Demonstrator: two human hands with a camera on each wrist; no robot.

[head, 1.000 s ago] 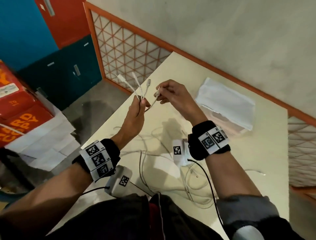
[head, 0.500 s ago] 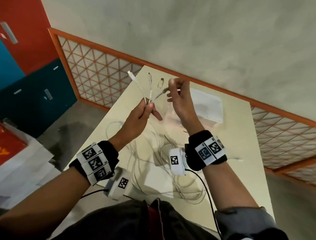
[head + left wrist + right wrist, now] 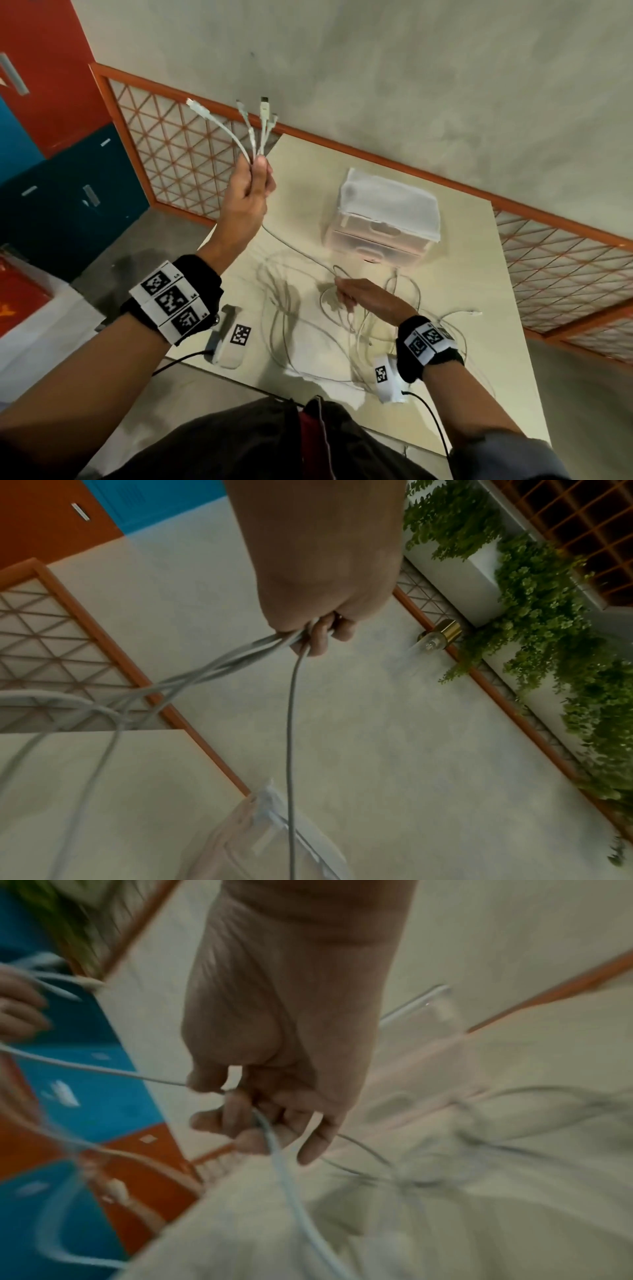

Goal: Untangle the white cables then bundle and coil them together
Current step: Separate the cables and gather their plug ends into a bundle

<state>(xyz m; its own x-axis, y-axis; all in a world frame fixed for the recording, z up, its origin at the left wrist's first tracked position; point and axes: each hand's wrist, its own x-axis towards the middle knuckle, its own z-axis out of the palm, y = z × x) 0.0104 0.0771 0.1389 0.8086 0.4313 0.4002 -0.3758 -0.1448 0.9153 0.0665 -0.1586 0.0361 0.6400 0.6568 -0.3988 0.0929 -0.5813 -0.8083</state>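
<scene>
My left hand [image 3: 255, 178] is raised above the table's far left corner and grips several white cables [image 3: 255, 137] just below their plug ends, which fan upward. In the left wrist view the cables [image 3: 291, 723] run down from my left hand [image 3: 315, 634] toward the table. Their slack lies in tangled loops [image 3: 308, 329] on the cream table [image 3: 479, 359]. My right hand [image 3: 346, 294] is low over the loops, and in the right wrist view my right hand [image 3: 240, 1118] pinches one cable [image 3: 281, 1172] between thumb and fingers. That view is blurred.
A clear plastic drawer box [image 3: 383, 222] with a white cloth on top stands at the table's far side. One loose cable end [image 3: 474, 312] lies to the right. An orange lattice rail [image 3: 178, 161] borders the table; blue and red cabinets [image 3: 68, 192] stand at the left.
My left hand has risen higher with the plug ends, now holding them all. My right hand has left the plugs and dropped to the loops on the table, taking hold of one cable.
</scene>
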